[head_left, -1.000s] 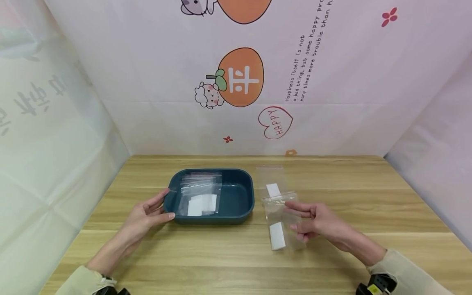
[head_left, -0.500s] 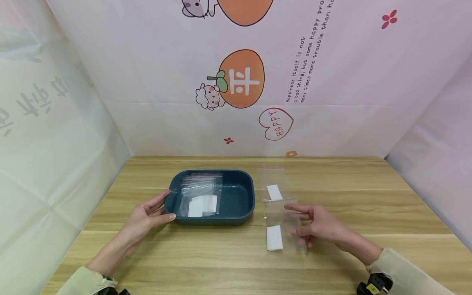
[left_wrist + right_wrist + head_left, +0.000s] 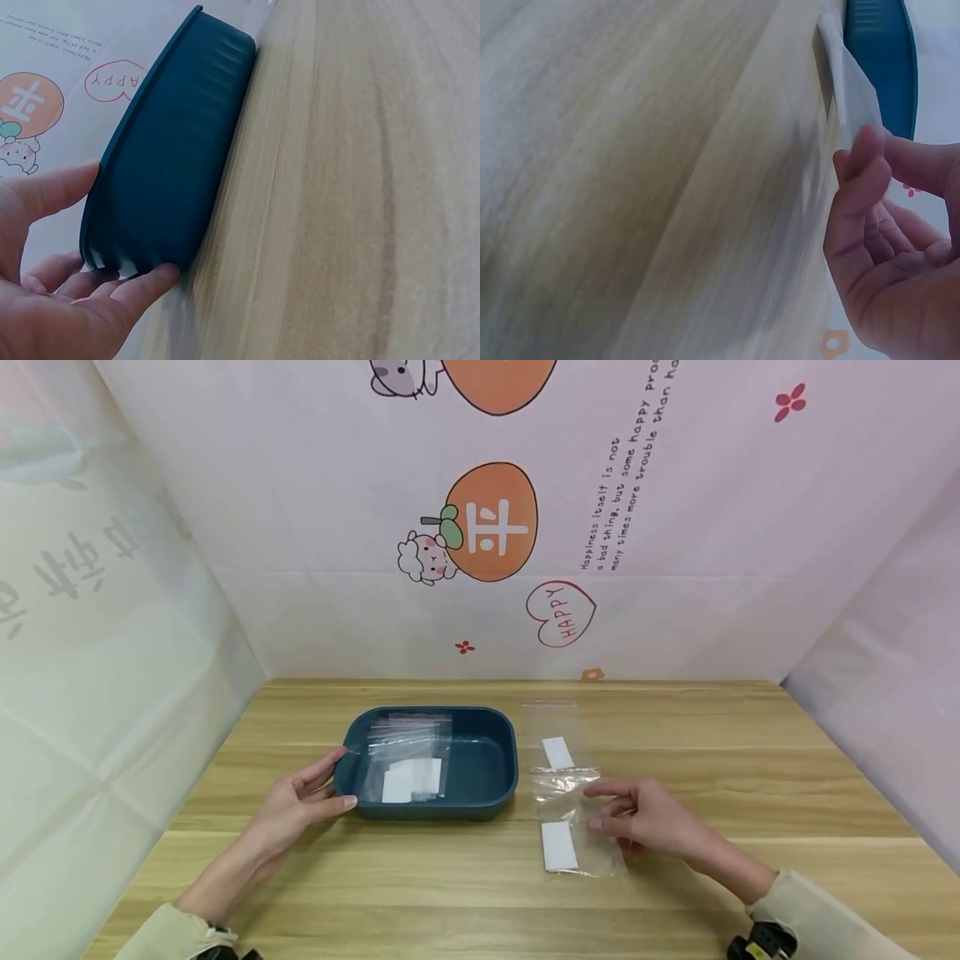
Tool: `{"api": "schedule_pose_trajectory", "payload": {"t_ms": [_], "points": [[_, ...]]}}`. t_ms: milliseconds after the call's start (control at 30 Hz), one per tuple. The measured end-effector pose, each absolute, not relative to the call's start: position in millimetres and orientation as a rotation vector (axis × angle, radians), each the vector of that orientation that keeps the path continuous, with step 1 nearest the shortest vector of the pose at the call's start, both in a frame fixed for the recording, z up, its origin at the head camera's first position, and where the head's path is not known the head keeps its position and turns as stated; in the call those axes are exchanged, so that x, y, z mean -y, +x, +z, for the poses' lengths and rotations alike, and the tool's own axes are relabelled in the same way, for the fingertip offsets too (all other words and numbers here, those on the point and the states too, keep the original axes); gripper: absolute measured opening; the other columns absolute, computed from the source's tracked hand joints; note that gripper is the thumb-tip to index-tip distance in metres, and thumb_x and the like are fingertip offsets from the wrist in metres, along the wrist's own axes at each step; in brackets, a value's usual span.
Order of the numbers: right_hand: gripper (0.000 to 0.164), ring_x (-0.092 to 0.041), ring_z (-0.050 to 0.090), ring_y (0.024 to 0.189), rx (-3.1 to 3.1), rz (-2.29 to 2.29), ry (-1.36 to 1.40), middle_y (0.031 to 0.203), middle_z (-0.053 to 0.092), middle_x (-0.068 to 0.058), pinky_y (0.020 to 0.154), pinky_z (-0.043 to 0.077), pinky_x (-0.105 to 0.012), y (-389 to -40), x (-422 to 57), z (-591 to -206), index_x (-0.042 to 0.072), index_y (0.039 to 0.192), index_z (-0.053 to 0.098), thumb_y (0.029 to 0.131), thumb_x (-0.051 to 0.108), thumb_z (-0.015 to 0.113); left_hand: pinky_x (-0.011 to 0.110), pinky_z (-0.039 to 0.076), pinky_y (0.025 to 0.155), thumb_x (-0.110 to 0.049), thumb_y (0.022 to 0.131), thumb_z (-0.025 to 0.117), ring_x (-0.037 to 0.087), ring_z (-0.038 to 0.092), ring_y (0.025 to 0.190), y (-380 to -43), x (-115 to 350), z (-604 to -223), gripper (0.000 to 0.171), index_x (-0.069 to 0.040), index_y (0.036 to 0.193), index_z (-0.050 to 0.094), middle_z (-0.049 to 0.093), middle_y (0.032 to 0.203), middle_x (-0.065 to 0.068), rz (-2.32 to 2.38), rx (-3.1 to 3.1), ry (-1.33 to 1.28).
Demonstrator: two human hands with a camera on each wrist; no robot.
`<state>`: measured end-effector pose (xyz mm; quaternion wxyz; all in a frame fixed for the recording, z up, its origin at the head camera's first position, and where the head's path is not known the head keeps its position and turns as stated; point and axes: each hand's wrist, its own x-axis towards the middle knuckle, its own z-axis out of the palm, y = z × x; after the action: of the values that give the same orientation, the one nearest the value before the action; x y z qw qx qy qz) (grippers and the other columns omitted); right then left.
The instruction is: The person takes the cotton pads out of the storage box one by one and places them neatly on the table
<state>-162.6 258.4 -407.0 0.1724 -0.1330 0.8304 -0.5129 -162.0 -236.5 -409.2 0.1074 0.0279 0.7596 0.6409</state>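
Note:
In the head view, my left hand (image 3: 288, 810) holds the left end of a dark teal plastic bin (image 3: 480, 810), its thumb and fingers spread round the corner. The left wrist view has the thumb on the rim of the bin (image 3: 165, 142) and fingertips against its end. Several clear zip-lock bags (image 3: 405, 739) with white cards lie overlapped in its left half. To the right of the bin, my right hand (image 3: 656, 818) pinches the right side of a clear zip-lock bag (image 3: 558, 806) with a white card inside; the right wrist view shows thumb and forefinger meeting on this bag (image 3: 857, 94).
Another zip-lock bag (image 3: 534, 735) with a white card lies just behind the pinched one, partly overlapped by it. Everything stands on a wood-grain table (image 3: 420, 893). A printed white cloth (image 3: 315, 618) rises along the back edge, with more cloth at both sides.
The pinched bag has come slightly nearer and lower, and its card has straightened a little, uncovering more of the bag behind. My left hand and the bin stay where they were.

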Motion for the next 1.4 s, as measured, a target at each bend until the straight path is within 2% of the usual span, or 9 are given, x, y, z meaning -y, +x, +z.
{"api": "schedule_pose_trajectory", "payload": {"t_ms": [267, 533, 600, 700, 767, 800, 1100, 1400], "points": [[0.053, -0.009, 0.056, 0.063, -2.609, -1.217, -0.562, 0.079, 0.070, 0.001, 0.048, 0.044, -0.023, -165, -262, -409, -0.012, 0.132, 0.066, 0.091, 0.017, 0.084, 0.035, 0.038, 0.113, -0.015, 0.094, 0.081, 0.044, 0.029, 0.152, -163, 236, -410, 0.089, -0.009, 0.167, 0.029, 0.020, 0.172, 0.017, 1.883, -2.243, 0.097], [0.046, -0.007, 0.052, 0.056, -2.792, -1.038, -0.590, 0.077, 0.066, 0.009, 0.047, 0.044, -0.024, -161, -263, -413, -0.005, 0.127, 0.072, 0.088, 0.015, 0.086, 0.032, 0.038, 0.112, -0.013, 0.094, 0.081, 0.043, 0.029, 0.152, -163, 236, -411, 0.090, -0.007, 0.167, 0.029, 0.021, 0.172, 0.017, 1.898, -2.240, 0.086], [0.043, -0.009, 0.056, 0.061, -2.863, -0.975, -0.610, 0.084, 0.070, 0.008, 0.054, 0.051, -0.028, -159, -261, -414, 0.000, 0.124, 0.075, 0.087, 0.018, 0.087, 0.032, 0.037, 0.113, -0.013, 0.094, 0.081, 0.042, 0.028, 0.153, -163, 237, -412, 0.090, -0.007, 0.167, 0.029, 0.020, 0.172, 0.016, 1.896, -2.240, 0.084], [0.042, -0.021, 0.069, 0.084, -2.967, -0.862, -0.655, 0.105, 0.075, -0.002, 0.074, 0.060, -0.043, -155, -256, -415, 0.005, 0.122, 0.078, 0.085, 0.020, 0.090, 0.035, 0.034, 0.115, -0.013, 0.094, 0.081, 0.040, 0.027, 0.154, -164, 237, -412, 0.090, -0.007, 0.166, 0.029, 0.021, 0.172, 0.013, 1.899, -2.237, 0.075], [0.043, -0.033, 0.070, 0.106, -3.012, -0.791, -0.697, 0.121, 0.073, -0.010, 0.091, 0.058, -0.056, -154, -254, -416, 0.007, 0.122, 0.079, 0.082, 0.019, 0.091, 0.036, 0.032, 0.117, -0.012, 0.093, 0.082, 0.038, 0.025, 0.155, -164, 237, -412, 0.090, -0.006, 0.166, 0.030, 0.022, 0.172, 0.012, 1.905, -2.232, 0.071], [0.044, -0.038, 0.068, 0.114, -3.024, -0.767, -0.714, 0.128, 0.071, -0.014, 0.095, 0.055, -0.061, -153, -254, -416, 0.008, 0.123, 0.079, 0.082, 0.019, 0.092, 0.037, 0.031, 0.117, -0.012, 0.093, 0.082, 0.037, 0.025, 0.155, -164, 237, -412, 0.090, -0.006, 0.166, 0.030, 0.022, 0.172, 0.012, 1.907, -2.231, 0.070], [0.039, -0.043, 0.064, 0.124, -2.948, -0.739, -0.795, 0.134, 0.070, -0.015, 0.100, 0.051, -0.064, -155, -253, -417, 0.009, 0.122, 0.079, 0.084, 0.010, 0.088, 0.037, 0.032, 0.116, -0.012, 0.094, 0.081, 0.039, 0.026, 0.155, -164, 236, -411, 0.089, -0.006, 0.166, 0.030, 0.021, 0.172, 0.013, 1.906, -2.228, 0.069], [0.036, -0.043, 0.062, 0.128, -2.903, -0.751, -0.775, 0.137, 0.069, -0.012, 0.104, 0.048, -0.065, -156, -255, -415, 0.012, 0.123, 0.079, 0.087, 0.013, 0.086, 0.032, 0.035, 0.114, -0.013, 0.093, 0.082, 0.039, 0.027, 0.154, -163, 237, -412, 0.090, -0.006, 0.166, 0.030, 0.022, 0.172, 0.014, 1.910, -2.232, 0.075]]}}
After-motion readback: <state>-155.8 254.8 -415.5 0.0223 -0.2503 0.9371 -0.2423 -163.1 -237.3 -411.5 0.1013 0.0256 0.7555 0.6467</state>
